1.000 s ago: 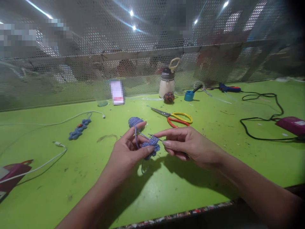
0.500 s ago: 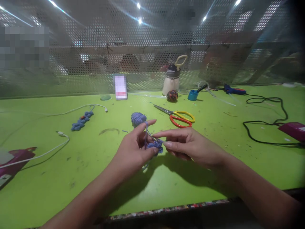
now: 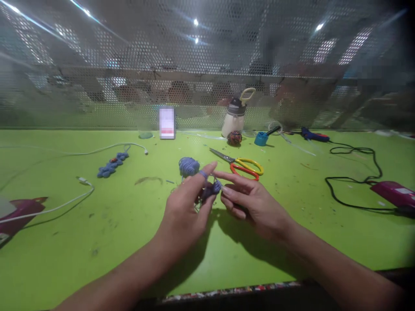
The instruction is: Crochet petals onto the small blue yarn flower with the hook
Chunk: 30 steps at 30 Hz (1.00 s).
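Note:
My left hand (image 3: 184, 206) is closed on a small blue-purple crochet piece (image 3: 214, 188), pinched between thumb and fingers. Yarn of the same colour wraps round its raised index finger. On the other side, my right hand (image 3: 254, 199) has its fingertips pinched together at the right edge of the piece, on a thin crochet hook that is mostly hidden. A blue-purple yarn ball (image 3: 189, 166) lies just beyond my left hand. Scissors (image 3: 241, 165) with one yellow and one red handle lie beyond my right hand.
On the green table (image 3: 123, 242) are a knotted blue strap (image 3: 113, 165), a white cable (image 3: 87, 183), a phone (image 3: 167, 123), a bottle (image 3: 233, 121), a dark multicoloured yarn ball (image 3: 234, 138), a blue pot (image 3: 261, 138), a glue gun (image 3: 314, 134) and a magenta device (image 3: 394, 192). Perforated metal panel (image 3: 201, 95) stands behind.
Both hands tilt the crochet piece more upright, and my left index finger and thumb have shifted. My right fingertips have risen a little. The view has tilted slightly upward.

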Motion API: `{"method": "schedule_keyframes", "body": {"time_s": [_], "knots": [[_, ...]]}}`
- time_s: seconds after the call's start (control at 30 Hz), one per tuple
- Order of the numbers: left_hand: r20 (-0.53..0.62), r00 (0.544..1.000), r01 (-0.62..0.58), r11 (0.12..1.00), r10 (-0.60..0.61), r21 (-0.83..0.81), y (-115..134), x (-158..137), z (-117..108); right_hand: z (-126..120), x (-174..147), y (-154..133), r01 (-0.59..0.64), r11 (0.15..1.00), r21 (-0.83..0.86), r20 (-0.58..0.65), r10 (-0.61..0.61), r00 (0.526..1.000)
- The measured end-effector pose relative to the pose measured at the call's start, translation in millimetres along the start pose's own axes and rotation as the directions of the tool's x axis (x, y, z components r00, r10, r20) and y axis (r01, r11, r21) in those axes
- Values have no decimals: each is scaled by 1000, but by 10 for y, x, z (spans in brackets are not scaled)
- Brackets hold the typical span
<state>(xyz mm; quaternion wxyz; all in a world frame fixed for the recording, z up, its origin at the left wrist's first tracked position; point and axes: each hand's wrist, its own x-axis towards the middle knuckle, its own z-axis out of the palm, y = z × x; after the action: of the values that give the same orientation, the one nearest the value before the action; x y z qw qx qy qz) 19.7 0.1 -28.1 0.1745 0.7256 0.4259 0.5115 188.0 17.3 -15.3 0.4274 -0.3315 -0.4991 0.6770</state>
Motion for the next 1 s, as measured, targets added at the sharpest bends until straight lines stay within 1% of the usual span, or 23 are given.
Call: {"method": "schedule_keyframes", "body": {"time_s": [0.03,0.07,0.1,0.13,0.17,0.23,0.3,0.33,0.43,0.6,0.67,0.73,0.83,0.9,1.0], "knots": [[32,990,139,979,-136,-149,15,25,-14,4,-6,-7,11,1000,12,-7,-11,1000],[82,961,277,917,-265,-287,27,53,-33,3,-9,-12,26,1000,15,-16,-26,1000],[140,922,385,830,-360,-404,33,80,-58,-2,-10,-14,43,999,8,-22,-43,999],[201,882,468,735,-427,-490,34,105,-86,-11,-9,-13,58,998,-6,-25,-58,998],[249,852,516,654,-461,-553,29,126,-116,-25,-8,-11,69,997,-28,-23,-69,997],[324,804,578,529,-498,-621,9,156,-178,-59,-9,-8,84,992,-95,-6,-84,996],[390,759,634,455,-522,-625,-7,173,-230,-96,-16,-17,106,978,-179,34,-102,994],[411,743,652,430,-528,-624,-9,178,-250,-112,-21,-27,124,967,-224,58,-113,992],[442,728,668,395,-524,-631,9,189,-282,-145,-38,-76,179,929,-324,121,-147,982],[448,715,676,367,-537,-639,54,203,-302,-178,-67,-159,239,884,-402,184,-178,967],[453,710,680,358,-539,-640,62,209,-315,-199,-83,-195,259,847,-464,207,-180,961],[460,711,683,368,-532,-630,67,212,-330,-223,-100,-241,295,776,-558,233,-195,953],[470,713,689,393,-521,-610,79,208,-346,-249,-120,-319,391,598,-699,306,-244,920],[468,714,690,408,-521,-598,90,201,-349,-257,-129,-363,446,490,-749,364,-257,895],[463,713,692,422,-527,-585,100,187,-348,-266,-141,-408,500,387,-775,436,-246,866]]}}
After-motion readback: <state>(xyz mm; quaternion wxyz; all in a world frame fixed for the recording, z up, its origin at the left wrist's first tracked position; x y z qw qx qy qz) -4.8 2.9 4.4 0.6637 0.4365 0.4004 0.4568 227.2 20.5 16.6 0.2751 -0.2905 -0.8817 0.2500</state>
